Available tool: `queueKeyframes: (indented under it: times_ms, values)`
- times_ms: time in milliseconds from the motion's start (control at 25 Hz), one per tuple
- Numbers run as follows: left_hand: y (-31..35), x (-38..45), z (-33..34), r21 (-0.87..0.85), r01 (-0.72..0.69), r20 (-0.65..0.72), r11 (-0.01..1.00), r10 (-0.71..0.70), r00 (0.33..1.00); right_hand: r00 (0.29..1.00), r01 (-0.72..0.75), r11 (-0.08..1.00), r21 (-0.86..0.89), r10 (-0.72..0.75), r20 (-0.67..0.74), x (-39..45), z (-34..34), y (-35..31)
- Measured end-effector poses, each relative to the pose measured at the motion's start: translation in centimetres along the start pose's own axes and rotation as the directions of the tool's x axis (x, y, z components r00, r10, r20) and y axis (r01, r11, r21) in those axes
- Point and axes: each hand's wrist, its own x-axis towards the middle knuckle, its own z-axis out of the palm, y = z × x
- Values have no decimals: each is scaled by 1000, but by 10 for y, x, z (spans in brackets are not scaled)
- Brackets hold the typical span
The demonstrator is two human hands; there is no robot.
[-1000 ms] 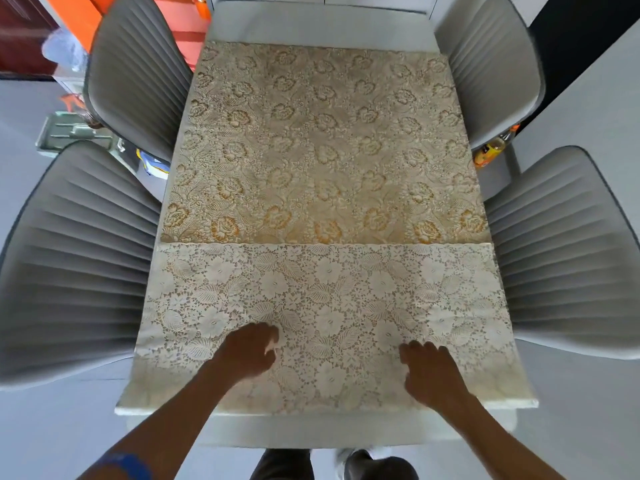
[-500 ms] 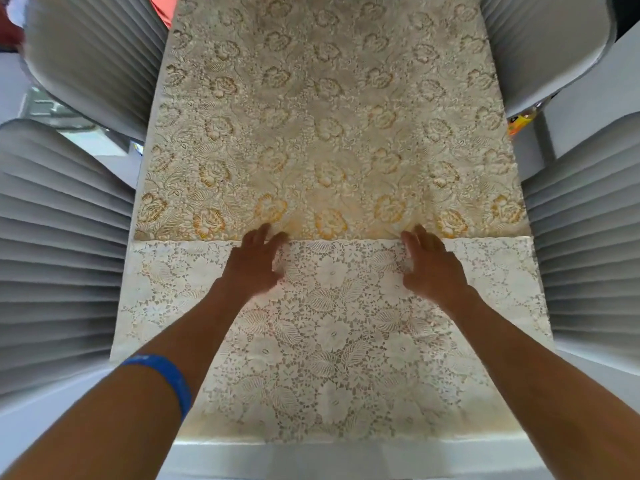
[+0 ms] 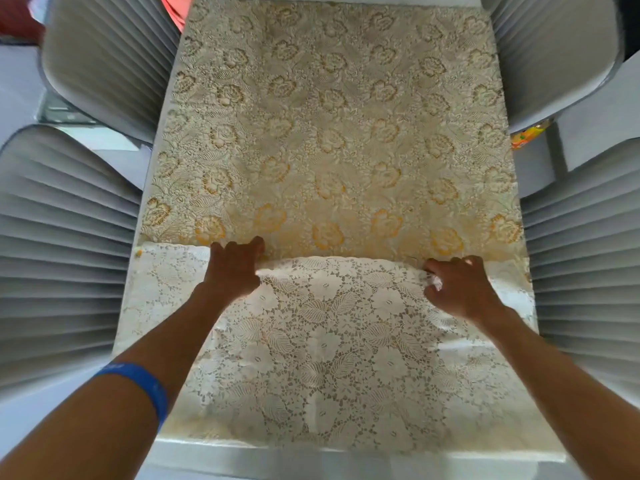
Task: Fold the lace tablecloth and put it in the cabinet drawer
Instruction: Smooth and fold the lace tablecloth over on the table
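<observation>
Grey ribbed chair backs stand on the left side: one chair is near and one chair is further away, both close beside the tabletop. A blue wristband sits on the left forearm. The left hand lies at the far edge of the folded white layer of the lace tablecloth. Its fingers are curled over this edge and the thumb points to the right; it seems to pinch the edge, but I cannot tell how firmly. To the left of this hand the white edge lies flat.

The lace tablecloth is spread along the whole tabletop. The near part is doubled back and shows a white floral pattern with holes. The far part shows a cream side with golden-yellow flowers. Between the two hands the white edge is lifted a little from the layer below and makes a soft arch.

The right hand is closed on the same edge, with a small bunch of lace pressed between the thumb and the bent fingers. On the right stand two more grey ribbed chairs, one near and one far. A small orange and yellow object is visible between them, too blurred to name.
</observation>
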Motion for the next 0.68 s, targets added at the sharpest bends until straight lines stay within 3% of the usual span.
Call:
queueKeyframes:
  times_ms: [120, 240, 280, 360, 440, 480, 600, 680]
  values:
    - [-21, 0, -16, 298, 14, 130, 955, -55, 990, 996, -13, 1000, 1, 13, 90, 7, -27, 23]
    - [-22, 21, -51, 320, -39, 191, 946, -24, 981, 955, 2, 997, -82, 23, 295, 34, -69, 26]
    - [-21, 35, -67, 323, -23, 161, 946, -31, 986, 960, -9, 993, -117, 41, 276, 50, -84, 26]
    - [-20, 66, -101, 290, 98, -91, 952, -75, 993, 995, -99, 978, -181, 100, -3, 88, -113, 30]
    - [-16, 87, -125, 128, 222, -411, 967, -152, 899, 941, -251, 957, -146, 206, -268, 110, -137, 30]
    - [-10, 90, -129, 41, 232, -470, 972, -186, 863, 923, -252, 961, -109, 206, -325, 112, -139, 25]
    - [14, 57, -98, -21, 146, -365, 989, -144, 920, 914, -149, 985, -91, 102, -393, 79, -104, -4]
    - [24, 15, -52, -6, 60, -236, 998, -60, 970, 936, -111, 994, -12, 100, -338, 40, -62, -24]
